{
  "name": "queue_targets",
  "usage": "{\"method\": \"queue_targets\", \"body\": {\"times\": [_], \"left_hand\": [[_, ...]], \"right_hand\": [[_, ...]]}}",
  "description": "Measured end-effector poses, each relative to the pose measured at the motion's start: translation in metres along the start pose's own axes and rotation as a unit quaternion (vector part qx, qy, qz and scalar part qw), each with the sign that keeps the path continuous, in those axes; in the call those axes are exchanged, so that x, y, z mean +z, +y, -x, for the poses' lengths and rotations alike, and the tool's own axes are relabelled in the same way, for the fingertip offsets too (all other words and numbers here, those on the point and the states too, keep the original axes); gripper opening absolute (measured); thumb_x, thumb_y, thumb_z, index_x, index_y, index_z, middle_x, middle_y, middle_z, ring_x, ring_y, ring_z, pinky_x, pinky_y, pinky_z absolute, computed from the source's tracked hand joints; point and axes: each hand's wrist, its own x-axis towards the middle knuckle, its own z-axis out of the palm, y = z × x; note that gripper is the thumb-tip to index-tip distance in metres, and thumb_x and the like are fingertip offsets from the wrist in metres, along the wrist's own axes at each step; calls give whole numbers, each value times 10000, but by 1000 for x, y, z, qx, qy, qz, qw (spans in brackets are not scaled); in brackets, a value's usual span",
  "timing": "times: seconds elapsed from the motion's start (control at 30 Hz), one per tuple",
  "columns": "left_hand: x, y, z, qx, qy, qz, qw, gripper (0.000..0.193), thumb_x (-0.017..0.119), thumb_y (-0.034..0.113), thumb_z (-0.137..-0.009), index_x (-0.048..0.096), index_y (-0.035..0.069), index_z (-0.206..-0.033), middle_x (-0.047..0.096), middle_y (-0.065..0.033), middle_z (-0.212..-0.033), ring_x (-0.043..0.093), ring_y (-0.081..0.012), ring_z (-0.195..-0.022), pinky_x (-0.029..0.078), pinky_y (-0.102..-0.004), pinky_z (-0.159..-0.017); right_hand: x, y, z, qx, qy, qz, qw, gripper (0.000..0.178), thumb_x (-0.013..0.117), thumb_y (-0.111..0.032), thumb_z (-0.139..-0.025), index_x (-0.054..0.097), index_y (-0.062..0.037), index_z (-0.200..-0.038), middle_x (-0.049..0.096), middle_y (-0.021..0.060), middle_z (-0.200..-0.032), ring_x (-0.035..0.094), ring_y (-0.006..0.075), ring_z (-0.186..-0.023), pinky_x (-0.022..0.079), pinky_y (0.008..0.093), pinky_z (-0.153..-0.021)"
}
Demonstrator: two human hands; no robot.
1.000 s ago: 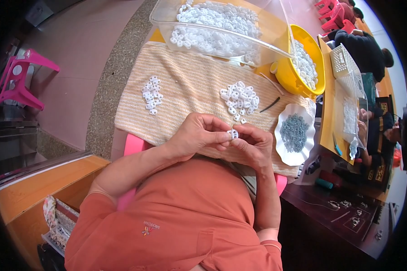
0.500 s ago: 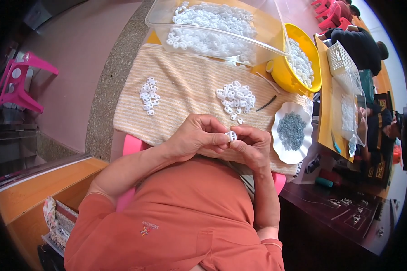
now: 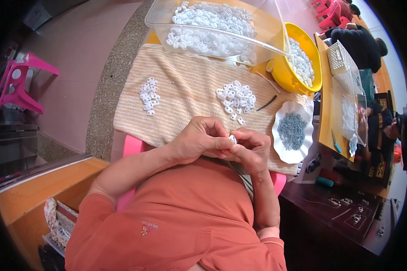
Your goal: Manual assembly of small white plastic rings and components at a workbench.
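Between my two hands is a small white plastic piece [image 3: 232, 139] with holes, mostly covered by the fingers. My left hand [image 3: 202, 139] pinches it from the left, and my right hand [image 3: 252, 147] grips it from the right; the fingertips meet around it. Just beyond them, a heap of similar white pieces [image 3: 236, 95] lies on the striped towel [image 3: 181, 86]. A smaller group of white pieces [image 3: 149, 95] is spread at the left. Right of my right hand stands a white scalloped dish [image 3: 288, 156] holding many small grey-blue parts [image 3: 292, 131].
At the far edge, a clear plastic bin [image 3: 215, 39] holds many white pieces. Beside it sits a yellow basin [image 3: 319, 72] of white pieces. A dark strip [image 3: 266, 103] lies near the heap. Pink stool [image 3: 20, 86] at left; other people [image 3: 359, 47] sit at tables on the right.
My hands have drawn closer around the white piece, which is turned and more hidden by the fingers now. The piles and containers have not moved.
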Motion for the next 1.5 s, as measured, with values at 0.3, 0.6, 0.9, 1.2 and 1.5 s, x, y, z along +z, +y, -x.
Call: {"method": "queue_targets", "body": {"times": [0.3, 0.6, 0.9, 1.2, 1.5], "left_hand": [[-12, 0, -3, -37, -59, 60, 996, 135, 685, 36, -844, 566, 17, -902, 655, -93, -893, 651, -134, -778, 560, -247, -700], [-10, -1, -1, -8, -70, 54, 996, 130, 684, 30, -843, 554, 29, -851, 660, -94, -901, 649, -127, -787, 554, -246, -713], [-6, -4, -3, -4, -59, 38, 998, 131, 695, 26, -830, 565, 42, -815, 658, -69, -822, 646, -117, -752, 547, -237, -690], [-7, 0, -1, -36, -54, 14, 998, 131, 698, 48, -833, 568, 46, -818, 659, -67, -830, 654, -128, -741, 555, -251, -690], [-5, 5, 0, 18, 7, -79, 997, 96, 667, 90, -874, 603, 20, -862, 675, -123, -934, 649, -119, -799, 557, -244, -698]], "right_hand": [[-8, 1, -3, -72, -42, 48, 995, 286, 767, -23, -744, 668, 44, -1004, 634, 91, -838, 549, 118, -718, 428, 226, -630], [6, -11, -6, -72, 12, 90, 993, 239, 766, -67, -611, 677, -47, -832, 617, 54, -713, 599, 159, -632, 459, 272, -566], [-3, -6, -2, -60, -47, 52, 996, 271, 787, -46, -718, 672, 42, -946, 612, 76, -781, 538, 123, -706, 427, 243, -643], [-14, -27, -8, 87, -129, 124, 980, 234, 776, -198, -705, 687, -96, -896, 613, 9, -754, 599, 120, -713, 467, 273, -652], [-79, -57, -50, -2, 123, 285, 951, 89, 682, -23, -841, 648, 26, -908, 609, -2, -751, 554, 50, -681, 445, 185, -609]]}}
